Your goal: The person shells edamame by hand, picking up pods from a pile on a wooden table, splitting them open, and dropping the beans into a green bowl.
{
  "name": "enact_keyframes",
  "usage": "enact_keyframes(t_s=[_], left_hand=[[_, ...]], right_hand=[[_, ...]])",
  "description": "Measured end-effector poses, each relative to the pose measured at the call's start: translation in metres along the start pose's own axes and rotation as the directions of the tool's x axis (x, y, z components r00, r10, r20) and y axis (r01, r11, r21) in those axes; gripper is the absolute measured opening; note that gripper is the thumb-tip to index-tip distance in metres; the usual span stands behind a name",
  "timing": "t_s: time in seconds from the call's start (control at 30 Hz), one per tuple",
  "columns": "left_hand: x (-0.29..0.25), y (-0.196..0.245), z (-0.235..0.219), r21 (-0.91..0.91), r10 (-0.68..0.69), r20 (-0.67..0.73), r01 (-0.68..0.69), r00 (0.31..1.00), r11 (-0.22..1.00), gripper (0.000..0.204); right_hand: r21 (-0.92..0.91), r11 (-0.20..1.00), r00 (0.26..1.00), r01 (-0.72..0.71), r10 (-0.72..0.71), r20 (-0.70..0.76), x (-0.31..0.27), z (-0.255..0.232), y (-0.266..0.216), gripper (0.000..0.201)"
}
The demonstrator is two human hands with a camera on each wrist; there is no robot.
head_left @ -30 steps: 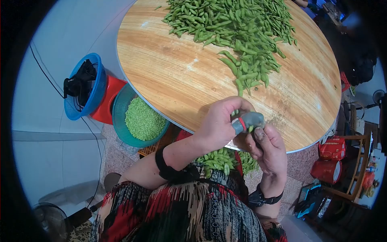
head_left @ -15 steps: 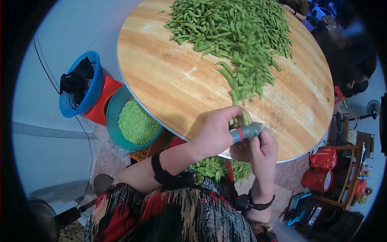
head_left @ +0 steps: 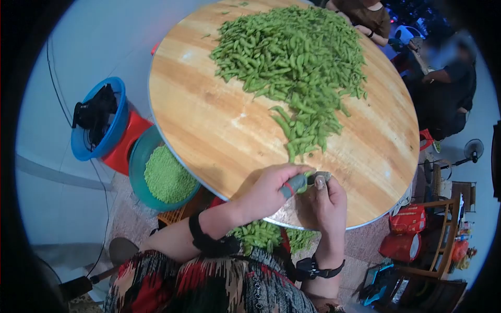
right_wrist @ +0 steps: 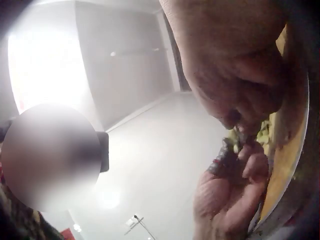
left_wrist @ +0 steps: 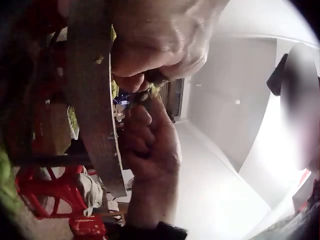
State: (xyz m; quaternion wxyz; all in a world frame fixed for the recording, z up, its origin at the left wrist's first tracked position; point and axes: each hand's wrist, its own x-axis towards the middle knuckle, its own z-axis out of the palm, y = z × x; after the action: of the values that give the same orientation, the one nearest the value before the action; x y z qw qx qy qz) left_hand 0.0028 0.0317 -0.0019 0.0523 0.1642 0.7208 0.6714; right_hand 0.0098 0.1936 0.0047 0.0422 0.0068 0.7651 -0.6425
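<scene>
Over the near edge of the round wooden table (head_left: 209, 130), my two hands meet at a green edamame pod (head_left: 309, 176). My left hand (head_left: 265, 189) pinches it; a grey sleeve (head_left: 295, 184) with a red band covers that thumb. From the other side my right hand (head_left: 331, 201) grips the pod's end between thumb and curled fingers. Both wrist views show the fingertips together, the pod mostly hidden among them. Past the hands lies a big heap of edamame pods (head_left: 292, 57), tapering toward me.
A teal basin (head_left: 136, 172) of shelled beans (head_left: 169, 175) stands left, below the tabletop. Behind it, a blue basin (head_left: 78, 141) with black items rests on a red stool (head_left: 124, 148). More pods (head_left: 255, 236) lie below the table edge. Other people (head_left: 376, 21) are at the far right.
The head view has shifted, so the table and heap sit lower. A pod that stood up by the left fingers now lies between both hands, whose fingertips have closed together on it.
</scene>
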Motion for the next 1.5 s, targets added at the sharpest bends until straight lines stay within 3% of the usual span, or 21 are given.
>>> enact_keyframes(t_s=[0.03, 0.1, 0.13, 0.17, 0.23, 0.3, 0.37, 0.4, 0.5, 0.6, 0.67, 0.83, 0.9, 0.93, 0.97, 1.03, 1.07, 1.23, 1.3, 1.47, 1.5], left_hand=[[0.001, 0.005, -0.001, 0.001, 0.026, 0.008, -0.026, 1.0, 1.0, 0.036], [0.0, 0.018, -0.002, 0.163, 0.003, 0.044, -0.011, 0.999, 0.987, 0.043], [0.0, 0.016, -0.002, 0.212, 0.044, 0.041, -0.052, 0.998, 0.976, 0.047], [0.0, 0.014, -0.002, 0.214, 0.057, 0.048, -0.066, 0.997, 0.975, 0.047], [0.001, 0.015, -0.005, 0.115, 0.075, 0.029, -0.078, 0.997, 0.99, 0.053], [0.001, 0.02, -0.01, 0.194, 0.135, 0.019, -0.137, 0.991, 0.972, 0.051], [-0.001, 0.021, -0.011, 0.326, 0.258, 0.124, -0.285, 0.958, 0.901, 0.046], [0.0, 0.015, -0.007, 0.241, 0.366, 0.081, -0.375, 0.927, 0.895, 0.042], [-0.002, 0.009, -0.007, 0.218, 0.392, 0.141, -0.415, 0.909, 0.883, 0.044], [-0.001, 0.005, -0.007, 0.163, 0.417, 0.136, -0.436, 0.899, 0.885, 0.045], [-0.003, 0.007, -0.008, 0.205, 0.423, 0.161, -0.449, 0.892, 0.87, 0.046], [-0.014, 0.012, -0.006, 0.388, 0.407, 0.232, -0.468, 0.883, 0.794, 0.052], [-0.012, 0.007, -0.003, 0.289, 0.522, 0.129, -0.535, 0.843, 0.794, 0.051], [-0.012, 0.014, -0.008, 0.277, 0.425, 0.165, -0.455, 0.89, 0.846, 0.041], [-0.01, 0.011, -0.009, 0.278, 0.415, 0.164, -0.445, 0.895, 0.851, 0.041], [-0.005, 0.007, -0.008, 0.128, 0.402, 0.082, -0.409, 0.912, 0.903, 0.029], [-0.004, 0.009, -0.008, 0.114, 0.4, 0.098, -0.41, 0.911, 0.905, 0.023], [-0.008, 0.007, -0.009, 0.209, 0.393, 0.169, -0.422, 0.904, 0.882, 0.028], [-0.01, 0.01, -0.007, 0.141, 0.221, 0.13, -0.239, 0.967, 0.961, 0.033], [-0.009, 0.01, -0.012, 0.048, 0.223, 0.114, -0.229, 0.968, 0.972, 0.033], [-0.008, 0.013, -0.014, 0.125, 0.315, 0.168, -0.337, 0.934, 0.933, 0.031]], right_hand=[[-0.006, 1.0, 1.0, 0.022, -0.022, -0.014, 0.002, 0.001, -0.005, 0.012], [0.159, 0.979, 0.992, -0.126, 0.126, 0.013, 0.003, 0.003, -0.014, 0.012], [0.163, 0.987, 0.998, -0.015, 0.006, 0.055, 0.007, 0.004, -0.003, 0.011], [0.164, 0.981, 0.99, -0.105, 0.088, 0.108, 0.005, -0.001, -0.006, 0.011], [0.212, 0.977, 0.993, -0.027, 0.001, 0.12, 0.003, -0.001, -0.008, 0.01], [0.298, 0.95, 0.985, -0.097, 0.05, 0.163, -0.002, -0.003, -0.008, 0.01], [0.38, 0.909, 0.972, -0.173, 0.095, 0.215, -0.003, -0.003, -0.007, 0.011], [0.388, 0.916, 0.983, -0.1, 0.032, 0.178, -0.003, -0.002, -0.003, 0.011], [0.368, 0.93, 0.988, -0.008, -0.05, 0.147, -0.001, -0.001, -0.003, 0.013], [0.464, 0.874, 0.981, -0.145, 0.064, 0.185, -0.005, 0.001, -0.013, 0.012], [0.613, 0.766, 0.98, -0.191, 0.119, 0.157, -0.007, 0.006, -0.011, 0.015], [0.685, 0.679, 0.962, -0.263, 0.242, 0.129, -0.013, 0.011, -0.013, 0.012], [0.824, 0.466, 0.945, -0.323, 0.202, 0.257, -0.011, 0.011, -0.005, 0.01], [0.871, 0.362, 0.943, -0.333, 0.151, 0.298, -0.01, 0.013, -0.002, 0.009], [0.87, 0.355, 0.94, -0.341, 0.159, 0.303, -0.009, 0.015, -0.003, 0.009], [0.788, 0.572, 0.97, -0.228, 0.208, 0.13, -0.008, 0.017, -0.008, 0.009], [0.738, 0.654, 0.984, -0.17, 0.156, 0.088, -0.008, 0.018, -0.01, 0.009], [0.644, 0.758, 0.99, -0.108, 0.144, -0.003, -0.011, 0.022, -0.009, 0.01], [0.351, 0.932, 0.995, 0.091, -0.072, -0.065, -0.01, 0.022, -0.005, 0.013], [0.305, 0.95, 0.997, 0.065, -0.051, -0.054, -0.016, 0.021, -0.016, 0.015], [0.399, 0.917, 1.0, 0.0, 0.005, -0.01, -0.016, 0.016, -0.014, 0.015]])
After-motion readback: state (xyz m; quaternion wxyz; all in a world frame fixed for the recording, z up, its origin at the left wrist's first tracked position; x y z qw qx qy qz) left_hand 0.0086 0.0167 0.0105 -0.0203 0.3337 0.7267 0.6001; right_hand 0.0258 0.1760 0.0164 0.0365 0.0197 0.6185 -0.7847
